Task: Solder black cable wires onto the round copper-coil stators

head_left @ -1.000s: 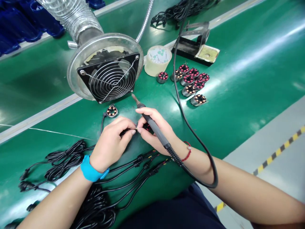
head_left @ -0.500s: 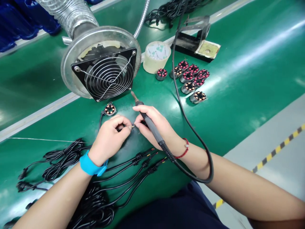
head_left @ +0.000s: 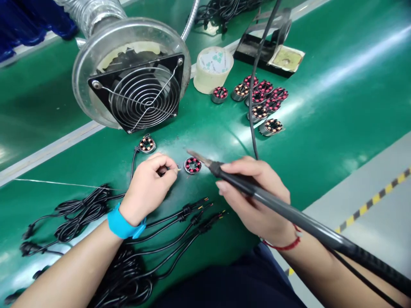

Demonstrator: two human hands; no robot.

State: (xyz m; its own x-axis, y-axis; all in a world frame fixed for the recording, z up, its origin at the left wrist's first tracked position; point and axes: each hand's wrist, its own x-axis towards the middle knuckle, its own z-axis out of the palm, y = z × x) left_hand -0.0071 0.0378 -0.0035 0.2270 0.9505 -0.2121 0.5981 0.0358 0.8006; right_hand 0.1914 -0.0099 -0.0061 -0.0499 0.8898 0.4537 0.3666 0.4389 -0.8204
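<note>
My left hand (head_left: 150, 182) pinches the end of a black cable, with thin wire tips (head_left: 179, 168) poking out past the thumb and forefinger; most of that end is hidden in the fingers. Just beyond the tips a small round motor stator (head_left: 193, 172) with red coils rests on the table, apart from my hand. My right hand (head_left: 261, 201) grips a soldering iron (head_left: 272, 197) by its dark handle. Its bare tip points left, above and beside the red stator. Behind my left hand stands another stator (head_left: 147, 150), copper-coloured, with a black cable attached.
A fume extractor fan (head_left: 146, 100) hangs over the table's back. Behind stand a tape roll (head_left: 205, 81), several stators (head_left: 257, 97) and an iron stand (head_left: 253, 49) with a sponge (head_left: 287, 58). Stripped cables (head_left: 188, 210) and coiled cables (head_left: 78, 214) lie in front and left.
My right hand has moved right, away from my left fingers, and the soldering iron has swung from upright to pointing left. The red-coiled stator now shows on the table. My left hand stays put.
</note>
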